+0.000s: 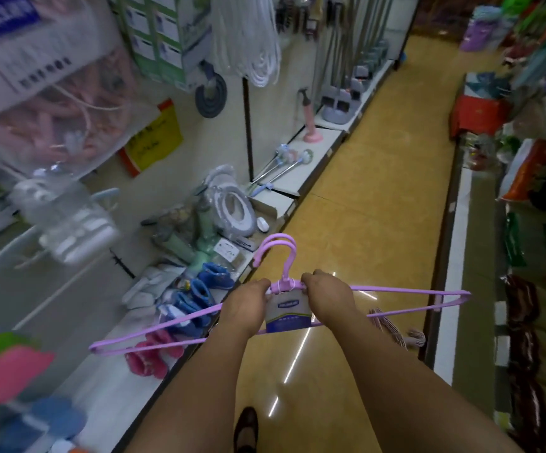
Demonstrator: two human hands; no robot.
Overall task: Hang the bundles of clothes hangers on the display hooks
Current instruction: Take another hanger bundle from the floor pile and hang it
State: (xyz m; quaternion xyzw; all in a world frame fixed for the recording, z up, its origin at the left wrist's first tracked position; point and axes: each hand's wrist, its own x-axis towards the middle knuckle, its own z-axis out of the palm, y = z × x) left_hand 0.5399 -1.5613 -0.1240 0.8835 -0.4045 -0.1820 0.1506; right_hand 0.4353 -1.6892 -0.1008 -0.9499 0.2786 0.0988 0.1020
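Held out in front at about waist level over the yellow aisle floor [379, 178]: a bundle of purple clothes hangers [396, 291], arms spread wide left and right, hooks [276, 248] pointing up and away. Gripped at the neck from both sides. Left hand [247, 305] on the left of the neck, fingers curled around the top of the bundle; right hand [325, 297] on the right, fingers likewise wrapped over the shoulder bar. Between the two hands, a blue and white label [287, 313] hanging from the neck of the bundle. Not on any display hook; clear of the shelving on both sides.

To the left, a low white shelf [314, 158] running along the aisle, carrying blue slippers [199, 299], pink slippers [154, 351], a wrapped toilet seat [232, 207] and long-handled brushes [281, 165]. Above it, blurred bagged goods [46, 109] close to the camera and a coil of white rope [248, 37] hanging higher up. Further along, a pink plunger [311, 122] standing upright on the shelf.

To the right, a second run of shelving [461, 256] with packaged goods, too blurred to identify. On the floor near that shelving, just beyond the right forearm, a striped bundle [396, 331], kind unclear. At the bottom edge, a dark shoe [245, 429] on the floor.
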